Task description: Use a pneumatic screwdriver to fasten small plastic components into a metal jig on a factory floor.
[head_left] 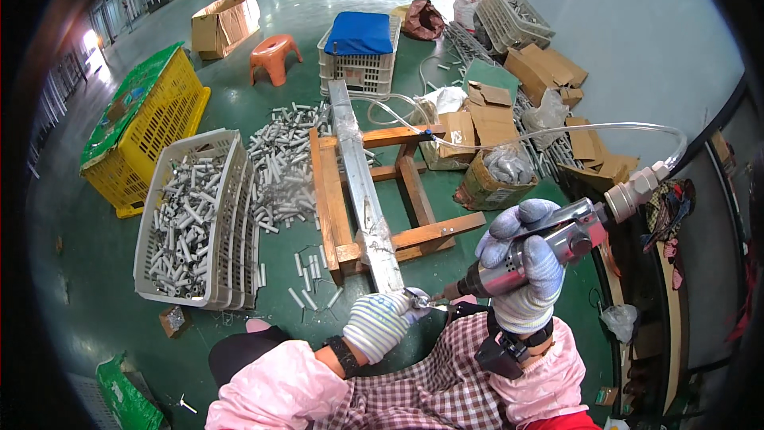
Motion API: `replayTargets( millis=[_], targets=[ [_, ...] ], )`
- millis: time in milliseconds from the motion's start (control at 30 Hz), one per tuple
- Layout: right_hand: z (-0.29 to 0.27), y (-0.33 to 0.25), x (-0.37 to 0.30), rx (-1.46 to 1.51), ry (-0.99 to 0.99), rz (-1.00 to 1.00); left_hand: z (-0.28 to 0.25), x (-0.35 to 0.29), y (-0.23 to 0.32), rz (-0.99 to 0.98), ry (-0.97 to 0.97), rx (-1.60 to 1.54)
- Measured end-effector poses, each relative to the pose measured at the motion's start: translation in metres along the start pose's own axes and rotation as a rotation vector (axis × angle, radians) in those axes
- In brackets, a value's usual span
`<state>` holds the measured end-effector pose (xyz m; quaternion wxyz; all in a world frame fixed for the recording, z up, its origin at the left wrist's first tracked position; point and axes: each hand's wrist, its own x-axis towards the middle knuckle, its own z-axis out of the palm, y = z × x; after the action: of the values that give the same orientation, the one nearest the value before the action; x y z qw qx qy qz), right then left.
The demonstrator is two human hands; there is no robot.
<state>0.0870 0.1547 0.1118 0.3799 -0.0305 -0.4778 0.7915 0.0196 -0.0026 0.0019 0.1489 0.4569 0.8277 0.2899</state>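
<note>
Your right hand (529, 299) grips a pneumatic driver (571, 237).
Your left hand (378, 322) pinches a small metal part (416, 299) between fingers, near the metal bar (362, 183).

We are wearing white gloves (376, 328) with pale stripes, pink sleeves (278, 386) and a brown-and-white checked cloth (422, 386). We are seeing silver and red on the power tool (579, 231), and (brighter still) a yellow crate (163, 134), an orange stool (272, 49), a blue pad (362, 33) and a green floor (95, 287).
</note>
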Motion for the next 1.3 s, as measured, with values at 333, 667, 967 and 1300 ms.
replayTargets(
  millis=[333,667,967,1300],
  targets=[
    [0.023,-0.001,-0.004,-0.076,-0.082,0.073,-0.005,0.000,0.000,0.002,-0.061,0.030],
    [0.023,0.000,-0.009,-0.101,-0.094,0.116,-0.001,-0.001,-0.003,0.037,-0.051,0.009],
    [0.028,0.001,-0.015,-0.050,-0.001,0.042,-0.002,-0.002,-0.006,0.072,0.039,-0.018],
    [0.032,0.001,-0.021,-0.126,-0.082,0.005,0.001,-0.002,-0.004,0.052,0.042,-0.075]
  ],
)
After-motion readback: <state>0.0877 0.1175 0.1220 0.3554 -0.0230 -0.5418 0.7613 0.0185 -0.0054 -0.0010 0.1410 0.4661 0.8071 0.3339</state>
